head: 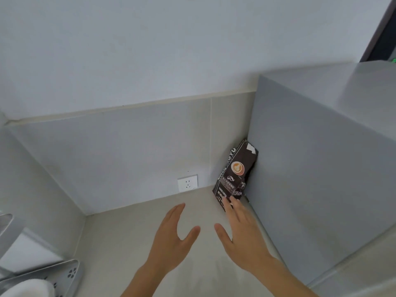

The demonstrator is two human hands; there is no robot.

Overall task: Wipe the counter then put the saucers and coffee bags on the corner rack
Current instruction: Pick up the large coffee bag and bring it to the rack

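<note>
Hands out over the counter [128,236], both empty and spread wide! One coffee bag [234,176] shows, dark with a latte picture on it, standing upright at centre right of the frame, tucked into the corner where the back wall meets a grey panel [310,189]. Right hand [244,239] leads, fingers splayed and slack, and its fingertips [226,203] overlap the bag's bottom edge; whether they touch it I cannot tell. Left hand [173,239] hangs just beside it, lower centre, palm down, thumb out, gripping nothing and well short of the bag. One white socket [187,182] sits on the wall left of the bag, near the counter line. Down in the lower left corner, the metal rack [70,273] with its punched holes pokes in, one white rounded thing [32,288] resting on it, too blurred to name.
</note>
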